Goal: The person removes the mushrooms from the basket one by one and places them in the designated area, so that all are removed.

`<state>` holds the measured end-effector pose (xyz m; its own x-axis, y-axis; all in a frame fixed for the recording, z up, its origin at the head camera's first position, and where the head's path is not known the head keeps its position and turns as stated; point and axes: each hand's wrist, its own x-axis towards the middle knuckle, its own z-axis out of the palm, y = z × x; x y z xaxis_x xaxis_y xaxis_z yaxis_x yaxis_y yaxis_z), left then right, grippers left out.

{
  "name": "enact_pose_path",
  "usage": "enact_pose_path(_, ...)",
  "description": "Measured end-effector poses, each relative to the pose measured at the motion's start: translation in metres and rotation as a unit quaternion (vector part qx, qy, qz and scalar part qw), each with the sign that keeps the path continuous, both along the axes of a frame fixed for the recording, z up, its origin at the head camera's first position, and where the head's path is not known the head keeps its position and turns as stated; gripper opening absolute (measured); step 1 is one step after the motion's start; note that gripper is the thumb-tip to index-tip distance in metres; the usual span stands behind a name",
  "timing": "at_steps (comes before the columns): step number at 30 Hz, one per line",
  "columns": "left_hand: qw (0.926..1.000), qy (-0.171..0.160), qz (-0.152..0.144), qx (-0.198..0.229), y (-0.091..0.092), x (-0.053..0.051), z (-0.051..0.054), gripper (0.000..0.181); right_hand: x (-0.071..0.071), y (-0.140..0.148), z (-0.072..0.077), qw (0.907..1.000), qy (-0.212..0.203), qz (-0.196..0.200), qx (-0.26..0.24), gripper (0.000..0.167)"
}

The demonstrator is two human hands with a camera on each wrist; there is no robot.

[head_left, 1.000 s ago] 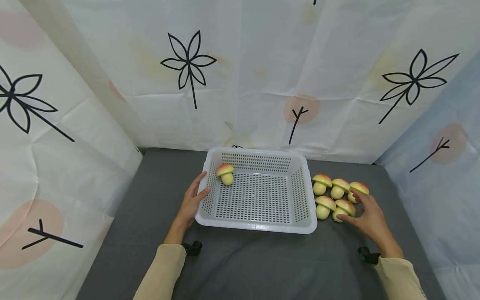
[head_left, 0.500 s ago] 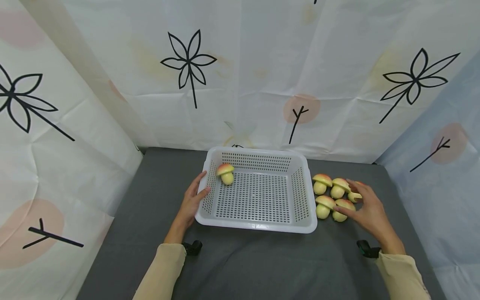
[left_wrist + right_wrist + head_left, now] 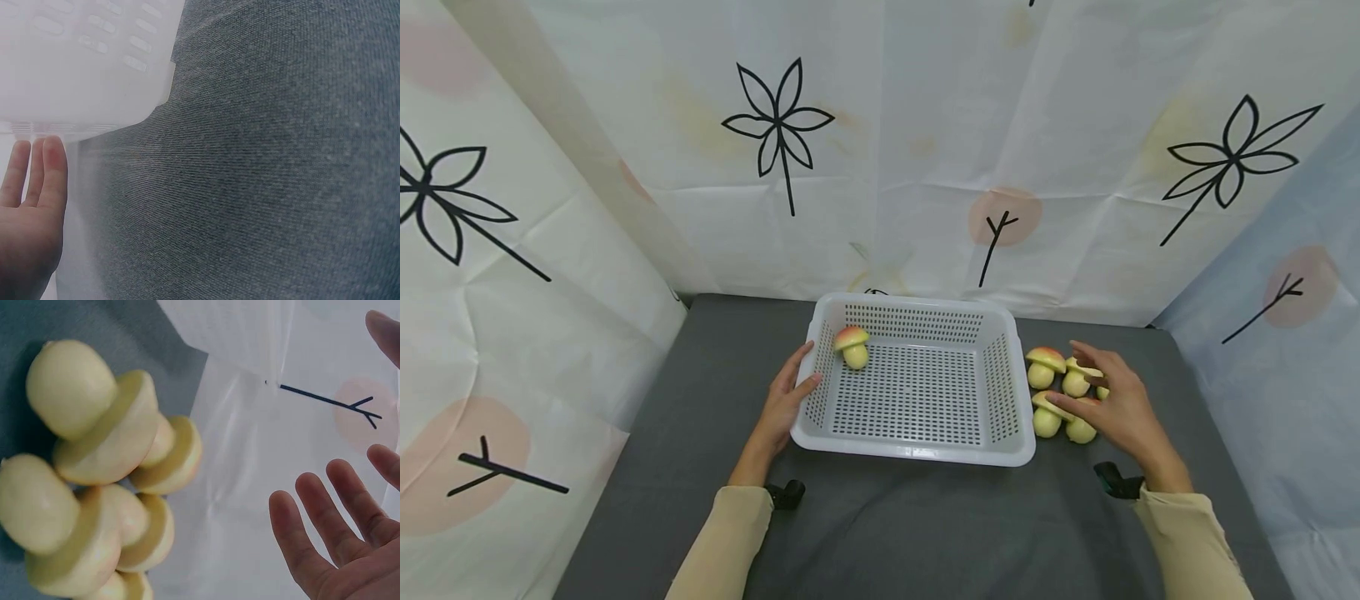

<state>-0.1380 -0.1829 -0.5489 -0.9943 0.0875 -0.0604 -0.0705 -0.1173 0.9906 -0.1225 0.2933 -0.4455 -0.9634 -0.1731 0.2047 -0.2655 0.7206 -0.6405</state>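
A white plastic basket [image 3: 917, 454] with slotted walls stands mid-table. My left hand [image 3: 778, 412] holds its left side, thumb over the rim and fingers on the outer wall; in the left wrist view the fingers lie straight against the basket [image 3: 75, 94]. One toy mushroom [image 3: 854, 347], yellow with a reddish cap, is inside at the back left. Several similar mushrooms [image 3: 1045, 367] stand in two rows to the basket's right. Over these is my right hand [image 3: 1116, 412], thumb and fingers spread, partly covering them. In the right wrist view nothing lies between its fingers, apart from the mushrooms [image 3: 72, 387].
The table has a dark grey cloth [image 3: 925, 533]. White patterned curtains [image 3: 917, 167] rise behind it and at both sides. Each wrist wears a small black camera, one of them the right camera [image 3: 1116, 481].
My right hand has moved left across the group of mushrooms, from the right pair toward the middle ones. The left hand, the basket and the mushroom inside have stayed put.
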Motion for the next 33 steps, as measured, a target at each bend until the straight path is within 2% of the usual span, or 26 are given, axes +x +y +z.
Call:
enact_pose_path(8,1.0000,-0.001,0.003,-0.002,0.001,0.000,0.001,0.063,-0.008,-0.019,0.005,0.9986,-0.018,0.025,-0.043,0.083)
enact_pose_path(17,1.0000,-0.001,0.001,-0.002,0.001,0.000,0.001,0.063,-0.021,-0.042,0.006,0.9971,-0.003,0.049,-0.059,0.081)
enact_pose_path(24,1.0000,0.002,0.000,-0.002,0.001,0.000,0.001,0.064,-0.032,-0.066,0.007,0.9930,-0.011,0.079,-0.088,0.081)
enact_pose_path(33,1.0000,-0.001,0.001,0.001,0.001,0.000,0.000,0.064,-0.043,-0.098,0.005,0.9884,-0.035,0.115,-0.093,0.082)
